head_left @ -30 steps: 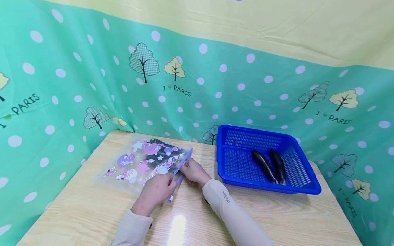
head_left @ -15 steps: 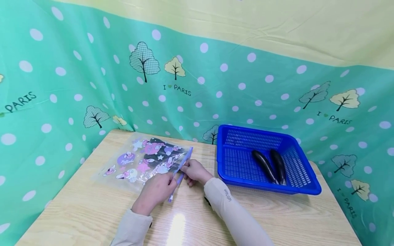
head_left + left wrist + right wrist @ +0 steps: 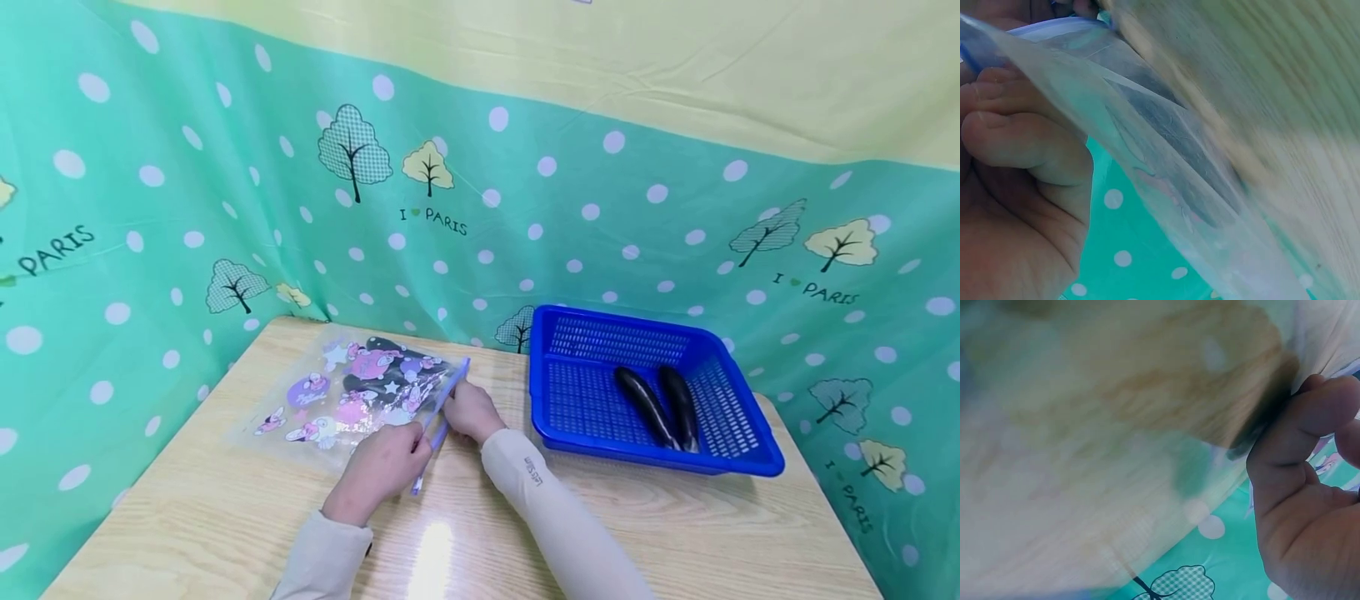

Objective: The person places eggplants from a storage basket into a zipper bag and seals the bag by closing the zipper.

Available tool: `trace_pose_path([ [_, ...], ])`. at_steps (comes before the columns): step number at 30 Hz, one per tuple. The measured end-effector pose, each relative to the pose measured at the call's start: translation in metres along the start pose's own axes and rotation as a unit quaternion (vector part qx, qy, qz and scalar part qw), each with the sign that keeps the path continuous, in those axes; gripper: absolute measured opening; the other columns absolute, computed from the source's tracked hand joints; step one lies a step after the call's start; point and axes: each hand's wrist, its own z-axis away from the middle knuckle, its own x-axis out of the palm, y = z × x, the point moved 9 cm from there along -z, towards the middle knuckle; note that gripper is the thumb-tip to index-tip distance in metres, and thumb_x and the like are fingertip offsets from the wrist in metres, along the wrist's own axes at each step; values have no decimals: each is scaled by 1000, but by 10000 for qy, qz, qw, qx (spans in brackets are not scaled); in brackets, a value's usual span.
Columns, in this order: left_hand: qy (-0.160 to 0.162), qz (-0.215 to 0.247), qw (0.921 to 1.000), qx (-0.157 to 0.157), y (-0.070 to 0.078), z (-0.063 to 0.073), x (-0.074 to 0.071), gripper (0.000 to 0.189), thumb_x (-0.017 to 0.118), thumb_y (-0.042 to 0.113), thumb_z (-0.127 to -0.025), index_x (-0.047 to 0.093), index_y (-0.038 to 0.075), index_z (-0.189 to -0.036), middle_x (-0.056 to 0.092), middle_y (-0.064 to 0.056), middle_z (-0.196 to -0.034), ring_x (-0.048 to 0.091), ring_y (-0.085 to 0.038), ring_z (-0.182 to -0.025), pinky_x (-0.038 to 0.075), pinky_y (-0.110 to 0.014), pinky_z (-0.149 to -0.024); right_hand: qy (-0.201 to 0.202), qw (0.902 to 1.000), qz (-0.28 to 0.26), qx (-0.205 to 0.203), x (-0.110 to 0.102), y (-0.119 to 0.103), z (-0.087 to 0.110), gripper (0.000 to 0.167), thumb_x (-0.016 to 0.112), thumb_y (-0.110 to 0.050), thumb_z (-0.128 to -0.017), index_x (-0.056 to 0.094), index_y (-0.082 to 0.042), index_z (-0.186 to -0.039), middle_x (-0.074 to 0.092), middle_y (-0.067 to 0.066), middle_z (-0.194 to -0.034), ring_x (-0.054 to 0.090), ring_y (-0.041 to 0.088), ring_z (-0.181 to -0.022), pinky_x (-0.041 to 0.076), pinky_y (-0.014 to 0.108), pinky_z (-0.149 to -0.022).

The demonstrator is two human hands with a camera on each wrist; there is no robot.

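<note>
A clear zip bag (image 3: 309, 417) printed with cartoon figures and stars lies on the table, its purple-edged mouth towards the right. Dark, long shapes like eggplants (image 3: 386, 348) show through its upper part. My left hand (image 3: 381, 467) pinches the near part of the bag's mouth; in the left wrist view its curled fingers (image 3: 1016, 134) meet the plastic. Farther up the same edge, my right hand (image 3: 472, 411) grips the bag's mouth. The right wrist view shows that hand's bent fingers (image 3: 1300, 425), but their tips are partly hidden.
To the right of the hands stands a blue plastic basket (image 3: 570, 400) with two eggplants (image 3: 647, 406) in it. The wooden table (image 3: 225, 517) backs onto a green dotted curtain (image 3: 585, 208) printed with trees, which also hangs along the left side.
My right hand has turned and shifted slightly up and left along the bag's edge, with its forearm moving left. The left hand stays in place. The bag has barely moved.
</note>
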Motion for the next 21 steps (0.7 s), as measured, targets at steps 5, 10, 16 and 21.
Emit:
trace_pose_path([
  [5, -45, -10, 10000, -11, 0, 0, 2, 29, 56, 18, -96, 47, 17, -68, 41, 3, -56, 41, -13, -49, 36, -33, -47, 21, 10000, -88, -22, -6, -1, 7, 26, 58, -31, -102, 60, -6, -108, 55, 6, -62, 47, 16, -41, 38, 28, -35],
  [10, -212, -26, 9998, -39, -2, 1, 6, 26, 57, 18, -96, 51, 16, -70, 45, 3, -58, 44, -14, -50, 38, -34, -49, 123, 9996, 133, -204, -21, -12, 24, 41, 59, -20, -97, 56, 3, -131, 64, 12, -77, 51, 17, -48, 41, 28, -40],
  [16, -506, 103, 9984, -221, -7, 6, 11, 22, 58, 18, -96, 56, 16, -75, 49, 3, -59, 46, -14, -49, 39, -33, -47, 80, 9956, 541, -767, -46, -42, 65, 55, 57, -23, -100, 44, 1, -148, 69, 15, -100, 62, 21, -66, 51, 35, -59],
  [21, -716, -72, 9970, -284, -9, 13, 15, 20, 62, 19, -94, 54, 15, -76, 50, 2, -62, 47, -16, -53, 40, -35, -49, -201, 9918, 219, -1239, -90, -59, 101, 48, 57, -23, -102, 49, -4, -145, 65, 2, -81, 64, 21, -64, 53, 36, -56],
])
